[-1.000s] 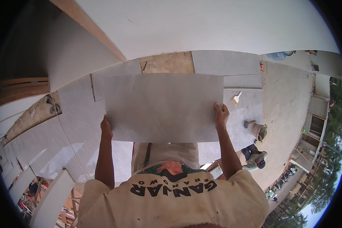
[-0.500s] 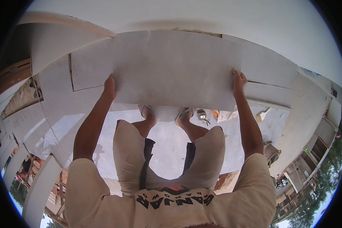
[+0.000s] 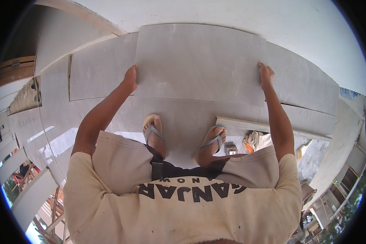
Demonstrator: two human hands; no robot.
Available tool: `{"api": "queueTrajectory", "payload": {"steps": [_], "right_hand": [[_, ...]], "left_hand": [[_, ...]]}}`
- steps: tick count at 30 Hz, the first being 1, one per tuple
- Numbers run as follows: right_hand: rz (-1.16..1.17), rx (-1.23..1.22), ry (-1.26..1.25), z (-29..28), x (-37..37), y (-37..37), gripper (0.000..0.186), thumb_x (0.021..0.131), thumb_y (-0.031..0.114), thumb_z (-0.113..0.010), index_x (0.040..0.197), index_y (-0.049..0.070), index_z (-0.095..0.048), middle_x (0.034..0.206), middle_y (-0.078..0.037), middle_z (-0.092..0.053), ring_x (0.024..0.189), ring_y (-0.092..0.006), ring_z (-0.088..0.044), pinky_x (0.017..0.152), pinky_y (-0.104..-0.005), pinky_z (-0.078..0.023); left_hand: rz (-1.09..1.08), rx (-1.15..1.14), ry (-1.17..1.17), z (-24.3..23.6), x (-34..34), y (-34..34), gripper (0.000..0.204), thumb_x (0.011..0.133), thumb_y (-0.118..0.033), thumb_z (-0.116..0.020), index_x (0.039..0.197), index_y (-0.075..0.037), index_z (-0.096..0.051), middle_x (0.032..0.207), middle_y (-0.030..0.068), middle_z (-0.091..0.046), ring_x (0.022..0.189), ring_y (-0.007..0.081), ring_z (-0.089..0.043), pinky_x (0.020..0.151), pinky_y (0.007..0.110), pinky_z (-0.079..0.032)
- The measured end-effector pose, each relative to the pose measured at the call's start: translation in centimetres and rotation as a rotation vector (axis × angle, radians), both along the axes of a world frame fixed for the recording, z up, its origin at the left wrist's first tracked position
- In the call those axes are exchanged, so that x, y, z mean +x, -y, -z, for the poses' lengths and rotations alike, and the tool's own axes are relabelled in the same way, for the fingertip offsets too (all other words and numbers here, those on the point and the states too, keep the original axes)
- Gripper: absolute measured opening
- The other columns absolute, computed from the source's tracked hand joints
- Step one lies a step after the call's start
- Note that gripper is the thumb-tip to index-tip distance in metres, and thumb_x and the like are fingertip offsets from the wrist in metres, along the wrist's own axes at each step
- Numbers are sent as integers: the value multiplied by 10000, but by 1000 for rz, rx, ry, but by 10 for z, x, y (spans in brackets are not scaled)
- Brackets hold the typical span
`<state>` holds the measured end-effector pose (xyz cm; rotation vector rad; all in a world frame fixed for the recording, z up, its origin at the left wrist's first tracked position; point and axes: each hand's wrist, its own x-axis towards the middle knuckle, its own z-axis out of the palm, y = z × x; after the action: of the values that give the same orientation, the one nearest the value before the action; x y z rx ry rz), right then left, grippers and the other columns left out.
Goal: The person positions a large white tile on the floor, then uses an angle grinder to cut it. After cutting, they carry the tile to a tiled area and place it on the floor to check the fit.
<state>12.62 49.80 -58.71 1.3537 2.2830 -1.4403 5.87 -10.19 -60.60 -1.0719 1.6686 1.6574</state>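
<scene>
A large grey rectangular floor tile [image 3: 200, 63] spans the space in front of me, its far edge close to the foot of the white wall. My left hand [image 3: 131, 79] grips its left short edge, and my right hand [image 3: 266, 75] grips the right one. Fingertips of both hands are partly hidden under or behind the edges. On the left the held tile overlaps a similar grey tile [image 3: 101, 67]; another grey tile [image 3: 303, 77] extends from its right side. Whether it rests on the floor or hangs slightly above it, I cannot tell.
My sandalled feet [image 3: 153, 134] stand on grey flooring just behind the tile. Right of them are a small boxy tool [image 3: 230, 148], a whitish cloth or bag [image 3: 259, 140] and a long pale strip [image 3: 268, 126]. The white wall [image 3: 232, 16] closes off the far side. A thin cord [image 3: 49, 126] runs at left.
The tile has gone lower and farther from me, toward the wall, with both hands still on it. My knees are bent deeper and spread wider, and my torso leans farther forward.
</scene>
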Motion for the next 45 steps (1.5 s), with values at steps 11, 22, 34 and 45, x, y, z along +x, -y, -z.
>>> {"api": "queueTrajectory", "payload": {"steps": [11,22,34,45], "right_hand": [[84,191,-86,57,-12,-57,849,802,468,-778,1408,-84,-556,1463,-269,-551,1374,-376,-513,1159,-440,-383],[75,193,-61,86,-14,-50,823,789,485,-776,1380,-60,-599,1430,-266,-583,1348,-382,-539,1134,-437,-409],[98,233,-65,86,-12,-30,902,776,528,-779,1414,-71,-560,1467,-279,-542,1382,-397,-508,1160,-448,-391],[131,208,-90,92,-1,-42,753,765,467,-798,1277,-70,-671,1305,-281,-659,1236,-373,-618,1044,-425,-466]], "left_hand": [[-26,-96,-113,26,4,-40,752,968,-392,-625,1554,7,-374,1651,203,-305,1521,331,-281,1251,468,-185],[170,-467,-233,17,11,-42,478,947,-342,-638,1248,28,-639,1282,220,-641,1227,305,-571,1048,417,-424],[609,-630,-249,14,12,-8,462,908,-406,-712,786,-10,-507,731,87,-536,699,187,-476,650,416,-430],[900,-631,-289,13,-5,2,517,899,-436,-755,699,-72,-447,656,8,-431,618,131,-421,576,362,-379]]}}
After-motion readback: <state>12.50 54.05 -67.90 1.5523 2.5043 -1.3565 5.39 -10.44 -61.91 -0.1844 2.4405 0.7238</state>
